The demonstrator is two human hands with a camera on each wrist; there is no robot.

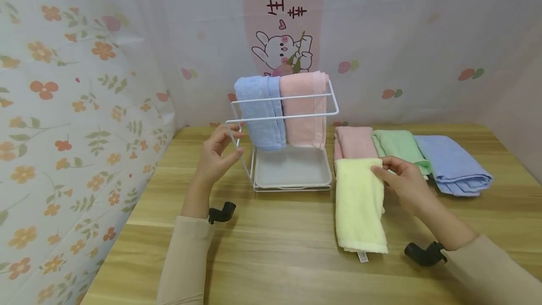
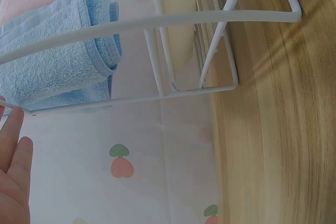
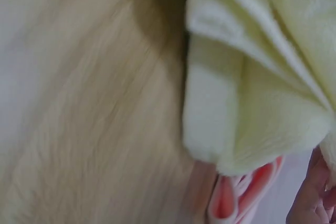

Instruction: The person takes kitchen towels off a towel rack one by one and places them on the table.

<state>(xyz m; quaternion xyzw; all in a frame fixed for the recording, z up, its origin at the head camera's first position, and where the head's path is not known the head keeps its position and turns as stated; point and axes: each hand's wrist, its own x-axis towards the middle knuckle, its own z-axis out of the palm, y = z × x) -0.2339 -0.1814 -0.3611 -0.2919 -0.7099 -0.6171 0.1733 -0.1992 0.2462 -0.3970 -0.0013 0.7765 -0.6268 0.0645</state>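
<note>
My right hand [image 1: 408, 183] pinches a folded yellow towel [image 1: 361, 206] by its upper right corner, and the towel hangs down with a small white tag at its lower edge. My left hand [image 1: 215, 155] holds the left side wire of a white wire rack [image 1: 282, 118], and its fingertips [image 2: 16, 116] reach the wire in the left wrist view. A blue towel [image 1: 260, 112] and a pink towel [image 1: 304, 109] hang side by side over the rack's rear bar. In the right wrist view, the yellow towel [image 3: 262, 103] covers much of the right hand.
A white tray [image 1: 293, 166] forms the rack's base. Right of it, a folded pink towel [image 1: 353, 141], a green towel [image 1: 398, 147] and a blue towel [image 1: 453, 164] lie in a row on the wooden table [image 1: 288, 248]. Patterned cloth stands behind and at left.
</note>
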